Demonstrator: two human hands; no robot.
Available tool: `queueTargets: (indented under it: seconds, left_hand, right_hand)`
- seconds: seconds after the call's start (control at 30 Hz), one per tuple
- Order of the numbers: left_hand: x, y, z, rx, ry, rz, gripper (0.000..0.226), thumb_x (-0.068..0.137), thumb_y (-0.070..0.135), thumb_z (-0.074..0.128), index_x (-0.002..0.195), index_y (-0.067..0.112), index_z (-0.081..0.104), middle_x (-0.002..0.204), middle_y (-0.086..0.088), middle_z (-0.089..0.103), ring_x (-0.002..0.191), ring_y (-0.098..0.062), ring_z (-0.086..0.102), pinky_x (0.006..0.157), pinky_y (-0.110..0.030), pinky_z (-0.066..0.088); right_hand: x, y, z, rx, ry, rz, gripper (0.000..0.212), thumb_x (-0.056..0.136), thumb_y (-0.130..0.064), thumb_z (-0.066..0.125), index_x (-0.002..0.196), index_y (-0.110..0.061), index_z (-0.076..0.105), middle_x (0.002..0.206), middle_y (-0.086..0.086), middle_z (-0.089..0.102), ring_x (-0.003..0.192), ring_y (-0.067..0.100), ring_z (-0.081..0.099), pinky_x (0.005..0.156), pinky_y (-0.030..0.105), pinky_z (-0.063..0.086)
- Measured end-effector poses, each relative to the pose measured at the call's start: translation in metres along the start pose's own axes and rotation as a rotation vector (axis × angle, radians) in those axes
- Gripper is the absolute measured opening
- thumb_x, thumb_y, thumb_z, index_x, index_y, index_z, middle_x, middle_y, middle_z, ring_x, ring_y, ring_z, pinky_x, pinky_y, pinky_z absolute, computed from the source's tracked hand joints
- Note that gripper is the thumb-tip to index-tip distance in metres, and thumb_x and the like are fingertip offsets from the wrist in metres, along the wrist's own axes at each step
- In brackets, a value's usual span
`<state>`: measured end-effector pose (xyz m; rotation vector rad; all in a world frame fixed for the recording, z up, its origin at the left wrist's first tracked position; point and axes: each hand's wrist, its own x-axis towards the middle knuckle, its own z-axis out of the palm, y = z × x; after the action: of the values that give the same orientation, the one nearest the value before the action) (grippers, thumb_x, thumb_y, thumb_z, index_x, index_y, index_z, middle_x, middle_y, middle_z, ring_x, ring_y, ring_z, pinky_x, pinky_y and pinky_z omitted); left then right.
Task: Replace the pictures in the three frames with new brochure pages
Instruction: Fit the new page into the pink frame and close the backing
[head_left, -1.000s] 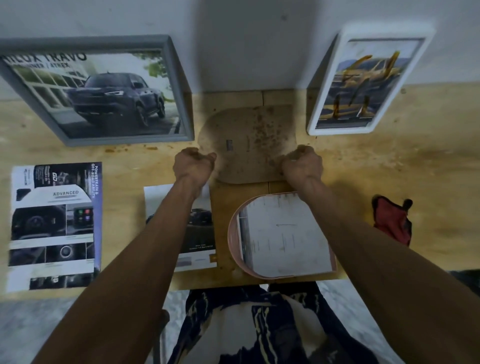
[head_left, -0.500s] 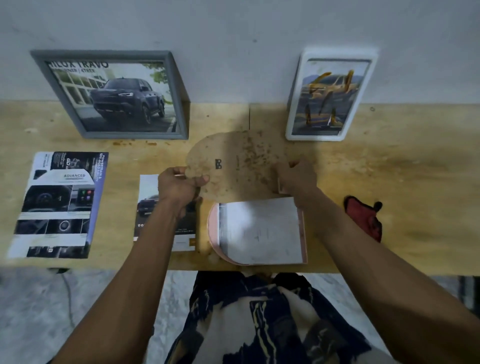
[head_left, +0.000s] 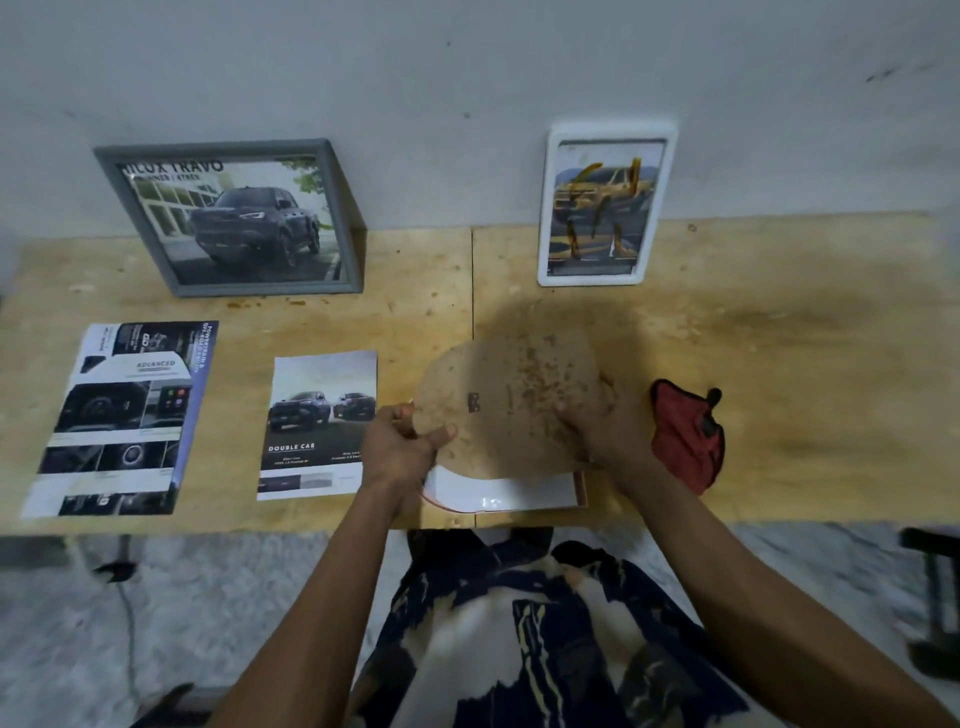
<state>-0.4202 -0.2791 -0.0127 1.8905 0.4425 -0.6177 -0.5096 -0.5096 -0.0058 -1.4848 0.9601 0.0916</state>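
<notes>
Lowered over the pink frame (head_left: 581, 488), backing board (head_left: 511, 402) pinched by both hands' fingers (head_left: 445, 432).

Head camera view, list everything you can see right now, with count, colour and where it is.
Table: one, light wood, against the grey wall.
Grey frame: one, holds a dark pickup picture, leaning on the wall, back left.
White frame: one, holds a yellow vehicle picture, leaning on the wall, back right.
Brochure pages: two loose, dark and white; one far left, the Double Cab page left of centre.
Backing board: one, brown, speckled, rounded, held above the pink frame.
Pink frame: one, lying at the front edge, white sheet inside.
Red cloth: one, right of the hands.
Left hand: grip on the board's left edge.
Right hand: holds the board's right side.
</notes>
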Motion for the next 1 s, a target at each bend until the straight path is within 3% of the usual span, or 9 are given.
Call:
queueTargets:
  seconds: [0.07,0.13,0.27,0.37,0.53,0.73,1.0]
  left_hand:
    - [-0.003,-0.006,-0.002,0.128,0.006,0.093,0.048,0.078,0.034,0.085,0.111,0.013,0.059,0.101,-0.003,0.069,0.092,-0.021,0.068,0.073,-0.033,0.058]
    - [-0.002,-0.013,-0.006,0.283,0.04,0.228,0.044,0.084,0.042,0.077,0.117,0.015,0.063,0.109,-0.006,0.069,0.101,-0.025,0.065,0.082,-0.037,0.056]
    - [0.004,-0.024,-0.008,0.695,0.02,0.312,0.044,0.092,0.035,0.065,0.133,0.018,0.06,0.139,-0.016,0.047,0.129,-0.036,0.043,0.105,-0.046,0.039]
    - [0.003,-0.035,-0.01,0.843,-0.017,0.33,0.044,0.096,0.032,0.06,0.138,0.017,0.057,0.146,-0.017,0.039,0.133,-0.039,0.036,0.109,-0.047,0.032]
    - [0.004,-0.042,-0.007,0.86,-0.001,0.34,0.041,0.098,0.027,0.056,0.138,0.015,0.057,0.147,-0.017,0.035,0.128,-0.042,0.036,0.11,-0.044,0.031]
    - [0.006,-0.045,-0.004,0.85,0.0,0.319,0.043,0.1,0.038,0.052,0.138,0.017,0.058,0.148,-0.015,0.037,0.134,-0.036,0.035,0.11,-0.044,0.03]
    - [0.001,-0.039,-0.001,0.795,0.036,0.286,0.051,0.091,0.031,0.07,0.138,0.017,0.056,0.149,-0.01,0.04,0.134,-0.034,0.037,0.106,-0.045,0.04]
  right_hand:
    - [-0.006,0.012,-0.006,0.079,-0.001,0.024,0.064,0.086,-0.012,0.075,0.138,-0.028,0.041,0.119,-0.007,0.059,0.096,0.015,0.067,0.072,0.036,0.062]
    - [-0.011,0.017,-0.01,0.122,0.028,0.058,0.071,0.083,-0.016,0.079,0.142,-0.031,0.042,0.126,-0.001,0.059,0.101,0.024,0.068,0.074,0.043,0.062]
    - [-0.01,0.029,-0.019,-0.04,0.124,0.023,0.087,0.058,-0.055,0.085,0.135,-0.047,0.044,0.13,-0.006,0.058,0.107,0.025,0.066,0.081,0.048,0.059]
    - [-0.01,0.047,-0.02,-0.072,0.168,-0.025,0.09,0.052,-0.063,0.081,0.133,-0.049,0.043,0.133,-0.009,0.057,0.111,0.024,0.064,0.085,0.05,0.058]
    - [-0.015,0.047,-0.02,-0.16,0.214,-0.054,0.088,0.067,-0.051,0.08,0.144,-0.034,0.04,0.137,-0.002,0.054,0.119,0.024,0.058,0.093,0.049,0.054]
    - [-0.016,0.054,-0.004,-0.287,0.235,-0.053,0.083,0.079,-0.038,0.078,0.149,-0.022,0.036,0.14,0.004,0.053,0.124,0.026,0.054,0.102,0.045,0.048]
    - [-0.013,0.052,0.016,-0.393,0.213,-0.027,0.08,0.082,-0.036,0.074,0.149,-0.019,0.034,0.144,0.005,0.045,0.132,0.026,0.044,0.105,0.04,0.041]
